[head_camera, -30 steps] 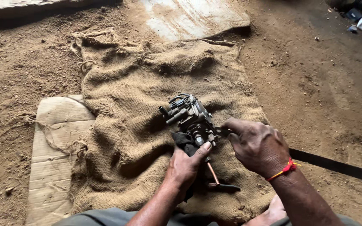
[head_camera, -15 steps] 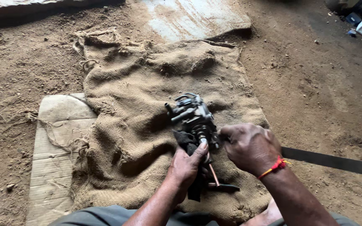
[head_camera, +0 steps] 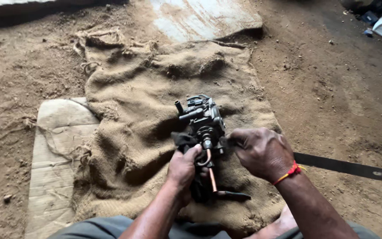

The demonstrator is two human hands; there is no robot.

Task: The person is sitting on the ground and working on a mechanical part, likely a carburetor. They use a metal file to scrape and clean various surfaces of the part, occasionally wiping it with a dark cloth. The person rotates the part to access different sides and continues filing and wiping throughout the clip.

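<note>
Dark grey metal engine part (head_camera: 202, 120), lumpy and greasy with short tubes sticking out of it, sits on a big brown burlap sack (head_camera: 142, 110) spread over the dirt floor (head_camera: 341, 88). Both hands are at its near end. The left hand (head_camera: 183, 169) is curled, and its grip is pressed together around a thin copper-coloured curved pipe (head_camera: 209, 170) that hooks out from the bottom of the part and runs down toward the person. A bit of black cloth (head_camera: 183, 140) pokes out just above this grip. The right hand (head_camera: 262, 152) is just to the right of the left grip, with its fingers closed tight on the side of the metal part. A red thread band (head_camera: 289, 171) goes around the right wrist. Below the left grip, a dark flat piece (head_camera: 233, 194) lies on the sack, touching the end of the pipe. Out past the right wrist, a long flat dark metal blade (head_camera: 339, 166) lies on the floor and partly behind the arm. Far to the left of both grips, a pale worn board (head_camera: 56, 159) lies on the floor, partly under the sack's edge.
</note>
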